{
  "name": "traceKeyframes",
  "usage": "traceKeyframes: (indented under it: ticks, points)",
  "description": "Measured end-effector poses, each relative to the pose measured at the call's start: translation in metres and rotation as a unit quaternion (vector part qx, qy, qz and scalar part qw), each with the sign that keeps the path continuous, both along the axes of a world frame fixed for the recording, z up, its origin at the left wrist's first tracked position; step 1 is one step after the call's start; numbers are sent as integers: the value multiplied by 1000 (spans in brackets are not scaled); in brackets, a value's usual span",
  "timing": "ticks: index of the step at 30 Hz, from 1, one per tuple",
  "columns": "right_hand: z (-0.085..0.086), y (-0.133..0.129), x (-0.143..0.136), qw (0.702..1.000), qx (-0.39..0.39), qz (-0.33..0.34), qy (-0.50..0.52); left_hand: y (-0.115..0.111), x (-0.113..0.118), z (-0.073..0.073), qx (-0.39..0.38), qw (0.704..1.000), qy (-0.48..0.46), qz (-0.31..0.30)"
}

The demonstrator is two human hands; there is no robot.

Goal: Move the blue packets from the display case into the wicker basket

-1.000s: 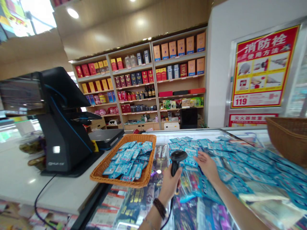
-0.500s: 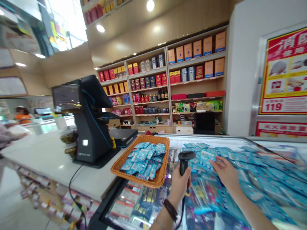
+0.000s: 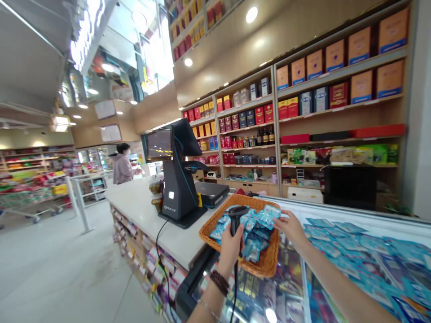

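Note:
My left hand [image 3: 231, 246] is wrapped round the handle of a black barcode scanner [image 3: 238, 211], held upright in front of the basket, its cable hanging down. In my right hand [image 3: 290, 226] a small blue packet [image 3: 269, 216] is pinched by its edge, over the right side of the basket. The orange wicker basket [image 3: 266, 265] contains many similar blue packets [image 3: 251, 249], partly hidden behind the scanner and my left hand. More blue packets [image 3: 350, 251] lie spread over the glass display counter to the right.
A black checkout terminal [image 3: 180, 188] stands on the white counter [image 3: 134, 192], with a flat dark box [image 3: 212, 193] beside it. Shelves of boxed goods [image 3: 249, 119] line the back wall. At the far left, a person [image 3: 123, 166] stands beyond the counter.
My right hand has moved left from the spread packets to the basket with a blue packet. The scanner in my left hand now stands before the basket. The view has turned left.

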State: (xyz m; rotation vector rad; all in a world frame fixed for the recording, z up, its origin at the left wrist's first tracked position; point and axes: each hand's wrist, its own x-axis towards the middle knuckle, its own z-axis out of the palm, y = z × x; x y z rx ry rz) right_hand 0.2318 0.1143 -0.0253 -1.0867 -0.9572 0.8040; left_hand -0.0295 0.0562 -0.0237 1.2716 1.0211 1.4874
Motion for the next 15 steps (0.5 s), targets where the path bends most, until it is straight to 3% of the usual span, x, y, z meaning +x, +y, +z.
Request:
traceKeyframes:
  ticks: [4,7,11,15]
  points:
    - [1,29,-42,999,-18,49,13,4,-41,4,10,999,2,52]
    - [-3,38,-49,998,12,58,4,2,-56,7,17,997,-3,72]
    - [-11,29,-23,996,70,25,-42,-4,-51,9,23,997,0,67]
    - [-20,-2,36,989,76,-49,-120,-14,-26,13,35,999,-2,27]
